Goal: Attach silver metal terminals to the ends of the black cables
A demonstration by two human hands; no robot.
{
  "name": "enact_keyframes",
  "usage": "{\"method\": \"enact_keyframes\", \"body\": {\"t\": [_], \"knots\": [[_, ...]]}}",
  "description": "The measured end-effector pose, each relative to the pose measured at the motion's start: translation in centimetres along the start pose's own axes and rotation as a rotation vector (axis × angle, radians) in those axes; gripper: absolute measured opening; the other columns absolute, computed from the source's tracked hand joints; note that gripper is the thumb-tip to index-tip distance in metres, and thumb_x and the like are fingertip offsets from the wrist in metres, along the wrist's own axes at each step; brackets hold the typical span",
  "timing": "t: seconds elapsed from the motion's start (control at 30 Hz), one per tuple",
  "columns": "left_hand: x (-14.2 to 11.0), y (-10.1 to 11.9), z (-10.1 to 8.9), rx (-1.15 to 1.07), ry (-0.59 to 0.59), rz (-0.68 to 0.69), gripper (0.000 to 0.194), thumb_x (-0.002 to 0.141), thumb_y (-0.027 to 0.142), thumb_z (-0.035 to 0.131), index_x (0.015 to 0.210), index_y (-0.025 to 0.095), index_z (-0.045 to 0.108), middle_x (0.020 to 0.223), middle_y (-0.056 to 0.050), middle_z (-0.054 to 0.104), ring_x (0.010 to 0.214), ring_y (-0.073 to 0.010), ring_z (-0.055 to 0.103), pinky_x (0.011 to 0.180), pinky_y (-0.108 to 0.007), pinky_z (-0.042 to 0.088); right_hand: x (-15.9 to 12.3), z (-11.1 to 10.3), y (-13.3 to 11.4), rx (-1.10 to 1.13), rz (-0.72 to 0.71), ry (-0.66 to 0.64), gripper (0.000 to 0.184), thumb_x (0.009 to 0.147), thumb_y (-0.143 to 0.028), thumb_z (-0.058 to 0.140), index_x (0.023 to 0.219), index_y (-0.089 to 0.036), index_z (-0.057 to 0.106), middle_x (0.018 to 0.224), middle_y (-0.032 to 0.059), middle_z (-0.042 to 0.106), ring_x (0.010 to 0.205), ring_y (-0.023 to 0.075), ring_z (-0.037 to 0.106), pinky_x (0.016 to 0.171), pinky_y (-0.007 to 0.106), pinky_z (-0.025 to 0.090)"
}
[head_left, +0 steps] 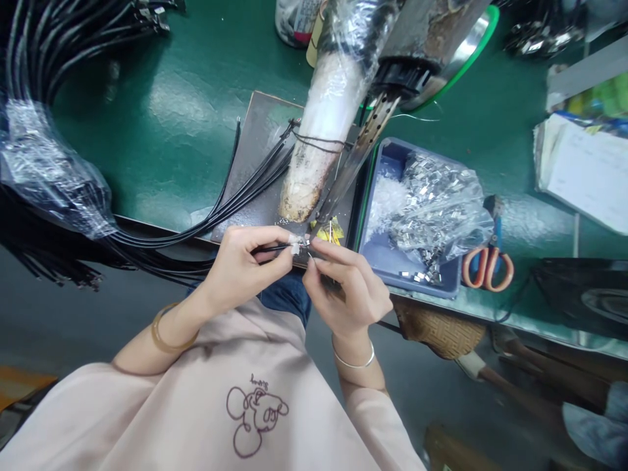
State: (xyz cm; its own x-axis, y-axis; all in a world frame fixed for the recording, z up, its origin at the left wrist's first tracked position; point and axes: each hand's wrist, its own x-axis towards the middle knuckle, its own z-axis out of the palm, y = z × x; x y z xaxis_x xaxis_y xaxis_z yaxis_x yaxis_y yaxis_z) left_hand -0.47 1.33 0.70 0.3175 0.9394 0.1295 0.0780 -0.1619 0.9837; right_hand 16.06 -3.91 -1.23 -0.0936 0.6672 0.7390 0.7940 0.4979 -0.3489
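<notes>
My left hand (pixel 243 261) pinches the end of a thin black cable (pixel 271 248) between thumb and fingers. My right hand (pixel 346 284) is closed beside it, fingertips meeting the cable's tip, where a small shiny metal piece (pixel 300 244) sits. Both hands hover at the front edge of the green table (pixel 186 98), just below a plastic-wrapped machine head (pixel 328 124) with a metal blade (pixel 350 167). More black cables (pixel 245 190) fan from the left across a dark plate (pixel 260 144).
A blue tray (pixel 377 258) holds a plastic bag of small metal clips (pixel 436 203). Orange-handled scissors (pixel 488 265) lie right of it. A big wrapped bundle of black cables (pixel 49 170) hangs at left. Papers (pixel 583 170) sit at far right.
</notes>
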Motion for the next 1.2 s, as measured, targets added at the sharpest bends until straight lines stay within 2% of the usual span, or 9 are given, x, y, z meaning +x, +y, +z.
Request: {"method": "enact_keyframes", "body": {"t": [0.23, 0.37, 0.53, 0.7, 0.77, 0.87, 0.93, 1.07, 1.2], "knots": [[-0.9, -0.6, 0.2, 0.121, -0.036, 0.157, 0.017, 0.087, 0.009, 0.063, 0.085, 0.011, 0.080, 0.058, 0.003, 0.064, 0.045, -0.0044, 0.035, 0.043, -0.017, 0.030, -0.2, -0.8, -0.5, 0.092, 0.191, 0.012, 0.018, 0.089, -0.009, 0.073, 0.093, -0.025, 0.066, 0.100, 0.0020, 0.083, 0.087, 0.0184, 0.081, 0.076, 0.030, 0.067], [-1.6, -1.4, 0.5, 0.247, 0.007, 0.263, 0.021, 0.089, 0.009, 0.061, 0.095, 0.012, 0.080, 0.067, -0.002, 0.074, 0.050, -0.0071, 0.050, 0.048, -0.017, 0.041, -0.9, -2.0, -1.0, 0.146, 0.391, 0.043, 0.010, 0.096, -0.015, 0.067, 0.101, -0.024, 0.068, 0.083, -0.0029, 0.080, 0.057, 0.0111, 0.072, 0.051, 0.021, 0.055], [-2.5, -2.0, 0.9, 0.312, 0.037, 0.325, 0.025, 0.087, 0.008, 0.058, 0.099, 0.014, 0.079, 0.073, -0.003, 0.077, 0.048, -0.0067, 0.051, 0.047, -0.017, 0.042, -0.7, -2.3, -1.5, -0.096, 0.253, -0.157, 0.006, 0.097, -0.027, 0.070, 0.092, -0.023, 0.070, 0.050, -0.0111, 0.052, 0.040, 0.0061, 0.050, 0.048, 0.020, 0.041], [-3.1, -1.9, 1.0, 0.235, -0.004, 0.271, 0.022, 0.087, 0.009, 0.058, 0.098, 0.013, 0.078, 0.068, 0.000, 0.072, 0.048, -0.0063, 0.047, 0.047, -0.016, 0.040, -0.4, -1.3, -2.0, -0.128, 0.170, -0.227, 0.014, 0.098, -0.020, 0.065, 0.084, -0.022, 0.066, 0.051, -0.0098, 0.052, 0.042, 0.0066, 0.049, 0.048, 0.022, 0.039], [-3.2, -1.9, 0.8, 0.138, -0.055, 0.194, 0.020, 0.087, 0.010, 0.059, 0.096, 0.012, 0.077, 0.060, 0.003, 0.062, 0.048, -0.0062, 0.043, 0.046, -0.017, 0.036, -0.7, -1.6, -2.0, -0.074, 0.165, -0.148, 0.015, 0.095, -0.018, 0.067, 0.082, -0.024, 0.067, 0.052, -0.0087, 0.056, 0.042, 0.0079, 0.050, 0.047, 0.023, 0.039], [-3.5, -2.0, 0.3, -0.019, -0.107, 0.049, 0.015, 0.088, 0.013, 0.064, 0.092, 0.011, 0.078, 0.051, 0.008, 0.048, 0.046, -0.0056, 0.034, 0.044, -0.018, 0.029, -0.8, -2.9, -1.5, -0.034, 0.219, 0.141, 0.016, 0.094, -0.021, 0.068, 0.080, -0.026, 0.071, 0.055, -0.0074, 0.061, 0.040, 0.0092, 0.049, 0.043, 0.025, 0.036], [-3.6, -1.9, 0.0, -0.123, -0.172, -0.052, 0.012, 0.088, 0.018, 0.070, 0.089, 0.011, 0.080, 0.052, 0.005, 0.055, 0.046, -0.0057, 0.036, 0.044, -0.019, 0.029, -0.5, -4.2, -0.4, -0.083, 0.341, 0.262, 0.018, 0.096, -0.025, 0.067, 0.078, -0.025, 0.073, 0.054, -0.0071, 0.060, 0.039, 0.0091, 0.046, 0.042, 0.026, 0.033], [-3.4, -1.1, -1.0, -0.300, -0.438, -0.181, 0.010, 0.084, 0.021, 0.078, 0.080, 0.014, 0.084, 0.075, -0.009, 0.080, 0.058, -0.0122, 0.063, 0.052, -0.021, 0.048, 0.4, -6.6, 3.6, -0.228, 0.443, -0.108, 0.024, 0.092, -0.035, 0.073, 0.072, -0.023, 0.069, 0.051, -0.0062, 0.055, 0.042, 0.0107, 0.045, 0.045, 0.028, 0.033], [-2.6, 0.0, -1.8, -0.406, -0.654, -0.227, 0.007, 0.080, 0.017, 0.080, 0.074, 0.014, 0.082, 0.068, -0.007, 0.078, 0.057, -0.0119, 0.064, 0.053, -0.020, 0.050, 0.5, -7.7, 7.4, -0.306, 0.381, -0.317, 0.026, 0.092, -0.040, 0.070, 0.072, -0.023, 0.069, 0.063, -0.0013, 0.067, 0.046, 0.0129, 0.047, 0.051, 0.031, 0.035]]}}
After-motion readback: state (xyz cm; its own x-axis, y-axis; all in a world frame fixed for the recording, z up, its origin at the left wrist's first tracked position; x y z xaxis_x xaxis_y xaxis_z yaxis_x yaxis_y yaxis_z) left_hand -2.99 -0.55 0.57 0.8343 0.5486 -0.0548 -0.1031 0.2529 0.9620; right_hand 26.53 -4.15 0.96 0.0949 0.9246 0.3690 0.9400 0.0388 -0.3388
